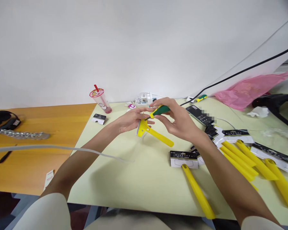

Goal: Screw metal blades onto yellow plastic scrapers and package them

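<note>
My left hand (132, 120) is closed on the head of a yellow scraper (161, 137), whose handle points to the right and toward me. In my right hand (179, 123) is a screwdriver (162, 110) with a green and yellow handle. Its shaft slants down to the scraper head, where screws show; the exact contact of the tip is too small to make out. Both hands are above the pale table (124, 188). Nearest to my right forearm lies another yellow scraper (198, 191) with a black and white card at its head.
Several carded yellow scrapers (240, 159) are piled at the right, near a black phone (200, 115). A second screwdriver (201, 98) lies by the wall. A drink cup (102, 100) and a small card (99, 118) stand at the left. A pink plastic bag (244, 91) is at the back right.
</note>
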{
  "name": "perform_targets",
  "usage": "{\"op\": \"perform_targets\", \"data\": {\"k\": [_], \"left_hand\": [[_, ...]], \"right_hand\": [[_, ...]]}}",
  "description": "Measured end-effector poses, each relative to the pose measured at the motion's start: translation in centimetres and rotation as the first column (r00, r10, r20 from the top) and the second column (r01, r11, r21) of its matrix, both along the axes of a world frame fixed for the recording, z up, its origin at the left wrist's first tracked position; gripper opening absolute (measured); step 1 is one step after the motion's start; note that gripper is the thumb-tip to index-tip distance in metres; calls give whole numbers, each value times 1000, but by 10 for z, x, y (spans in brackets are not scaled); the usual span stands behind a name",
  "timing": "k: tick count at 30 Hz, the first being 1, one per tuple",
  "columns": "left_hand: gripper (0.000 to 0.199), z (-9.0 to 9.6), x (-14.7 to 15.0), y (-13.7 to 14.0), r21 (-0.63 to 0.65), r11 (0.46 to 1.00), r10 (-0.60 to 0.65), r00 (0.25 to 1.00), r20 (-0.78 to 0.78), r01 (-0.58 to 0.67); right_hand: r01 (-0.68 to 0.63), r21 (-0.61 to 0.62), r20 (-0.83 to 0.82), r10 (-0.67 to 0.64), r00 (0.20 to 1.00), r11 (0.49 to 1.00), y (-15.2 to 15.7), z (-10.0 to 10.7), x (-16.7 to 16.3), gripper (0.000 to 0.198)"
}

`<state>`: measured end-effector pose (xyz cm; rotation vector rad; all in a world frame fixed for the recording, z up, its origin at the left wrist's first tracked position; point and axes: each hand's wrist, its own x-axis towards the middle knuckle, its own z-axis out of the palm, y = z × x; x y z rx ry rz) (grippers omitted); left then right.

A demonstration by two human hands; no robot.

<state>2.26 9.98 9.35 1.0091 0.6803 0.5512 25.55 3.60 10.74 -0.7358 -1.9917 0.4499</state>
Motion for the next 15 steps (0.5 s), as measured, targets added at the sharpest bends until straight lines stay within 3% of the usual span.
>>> {"op": "perform_targets", "data": {"k": [4,7,12,15], "left_hand": [[35,5,1,-1,-2,999,35,999,-36,-35],[39,-1,1,-2,-11,998,54,997,-61,-55],[39,-5,1,-4,9,1000,25,999,-45,-24],[37,2,4,-5,41,999,23,998,-50,-21]], "right_hand": [[164,192,-16,-164,986,968,6,-9,-5,21],[226,209,-20,-227,974,951,7,-11,-8,26],[-27,32,67,25,997,999,-1,3,-4,37],[13,80,1,-13,1000,997,-3,4,-4,29]]}}
